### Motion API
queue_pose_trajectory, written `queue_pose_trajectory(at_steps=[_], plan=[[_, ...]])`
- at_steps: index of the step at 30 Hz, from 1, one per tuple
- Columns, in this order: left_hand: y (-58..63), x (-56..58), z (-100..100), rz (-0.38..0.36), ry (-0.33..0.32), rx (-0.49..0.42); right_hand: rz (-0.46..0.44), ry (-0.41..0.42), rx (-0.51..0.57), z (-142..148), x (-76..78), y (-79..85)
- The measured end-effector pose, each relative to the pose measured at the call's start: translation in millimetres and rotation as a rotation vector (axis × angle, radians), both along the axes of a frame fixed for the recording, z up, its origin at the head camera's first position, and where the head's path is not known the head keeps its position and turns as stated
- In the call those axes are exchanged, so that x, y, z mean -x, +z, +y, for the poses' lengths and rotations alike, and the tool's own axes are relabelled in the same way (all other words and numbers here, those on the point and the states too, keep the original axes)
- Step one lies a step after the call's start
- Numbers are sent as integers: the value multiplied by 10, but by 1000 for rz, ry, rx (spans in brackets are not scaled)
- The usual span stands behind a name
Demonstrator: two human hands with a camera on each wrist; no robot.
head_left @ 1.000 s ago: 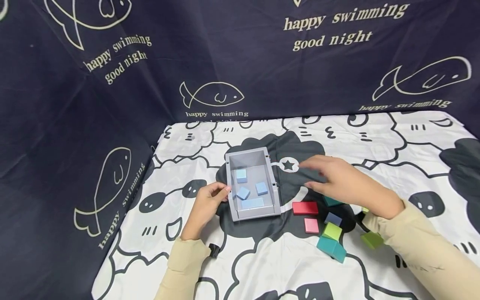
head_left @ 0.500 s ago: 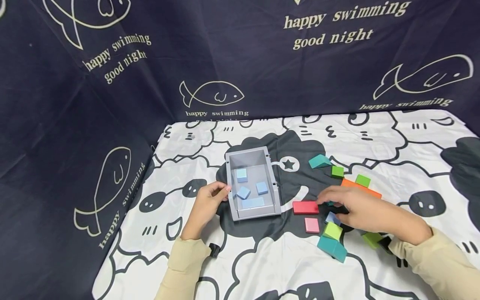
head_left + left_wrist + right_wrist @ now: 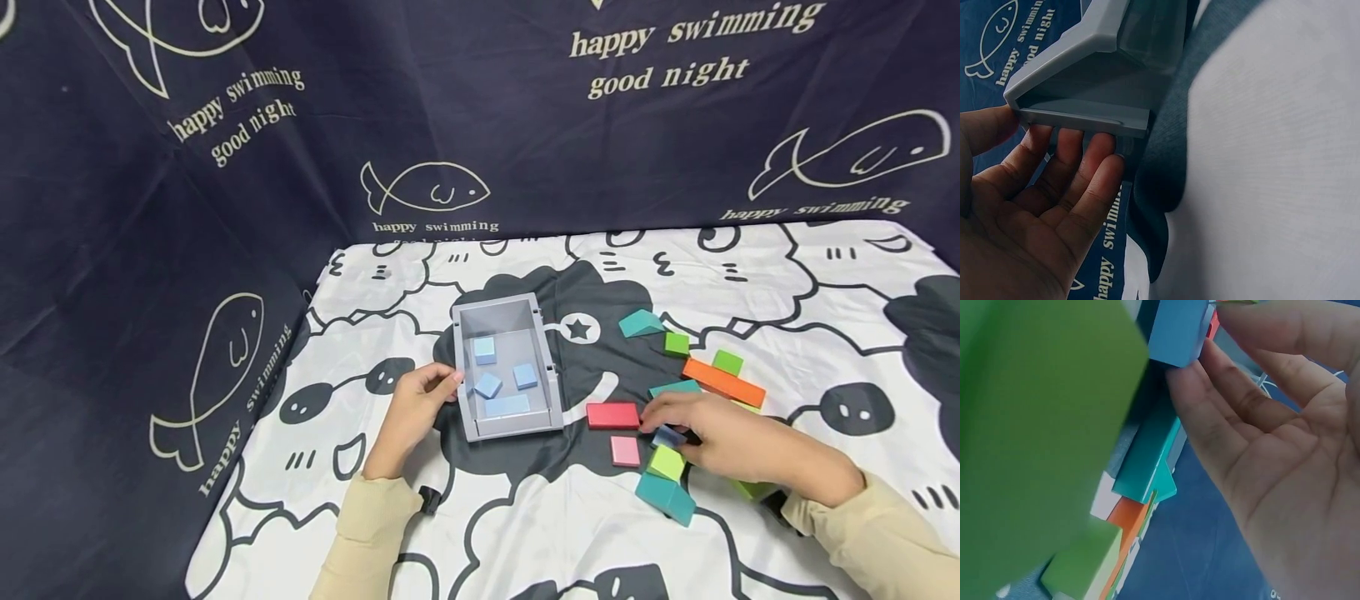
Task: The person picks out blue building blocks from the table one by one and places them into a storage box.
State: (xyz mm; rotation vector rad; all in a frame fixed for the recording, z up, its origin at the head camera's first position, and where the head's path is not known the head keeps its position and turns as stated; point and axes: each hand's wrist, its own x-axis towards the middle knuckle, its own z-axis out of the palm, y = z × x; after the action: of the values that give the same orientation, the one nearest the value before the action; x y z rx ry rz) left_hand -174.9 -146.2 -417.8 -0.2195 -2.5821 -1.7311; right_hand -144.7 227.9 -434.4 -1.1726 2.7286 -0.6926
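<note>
A grey plastic box (image 3: 556,392) with several light blue blocks (image 3: 507,406) inside stands on the cloth. My left hand (image 3: 420,396) grips its left rim; in the left wrist view the thumb lies on the outer edge and the fingertips (image 3: 1105,142) curl beneath. To the right, my right hand (image 3: 738,437) reaches down over a blue block (image 3: 1175,331), thumb on one side and fingers on the other, pinching it. Close to these fingers lie a red block (image 3: 612,416), a pink block (image 3: 625,451) and a lime block (image 3: 666,462) against a teal one (image 3: 666,498).
Beyond the right hand lie an orange block (image 3: 723,382), green blocks (image 3: 677,344) and a teal triangular block (image 3: 641,322). A green block (image 3: 1041,425) fills the left of the right wrist view. Dark printed fabric (image 3: 525,125) hangs behind the cloth.
My right hand has come away from beside the box, moving right and towards me, down to the blue block. The left hand stays on the box rim.
</note>
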Motion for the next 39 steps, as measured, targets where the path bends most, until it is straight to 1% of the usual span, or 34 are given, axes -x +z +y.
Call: queue_pose_trajectory(at_steps=[7, 10, 14, 21, 26, 29, 36, 39], plan=[[-1, 6, -4, -4, -11, -17, -61, 19, -28, 43, 11, 27], [0, 10, -10, -10, -10, -21, -53, 18, -29, 48, 20, 14], [1, 14, -15, -14, -9, -27, -35, 16, -2, 34, 28, -11], [-6, 13, -14, -13, -10, -24, -18, -39, 10, 27, 37, -1], [-4, 14, -9, -6, -12, -24, -31, -73, 24, 25, 45, 37], [-3, 14, -6, -8, -12, -25, 11, -100, 46, 10, 54, 50], [-7, 15, -16, -9, -13, -33, 188, -155, 106, -37, 93, 129], [-8, 18, -16, -11, -17, -35, 252, -193, 133, -54, 118, 160]])
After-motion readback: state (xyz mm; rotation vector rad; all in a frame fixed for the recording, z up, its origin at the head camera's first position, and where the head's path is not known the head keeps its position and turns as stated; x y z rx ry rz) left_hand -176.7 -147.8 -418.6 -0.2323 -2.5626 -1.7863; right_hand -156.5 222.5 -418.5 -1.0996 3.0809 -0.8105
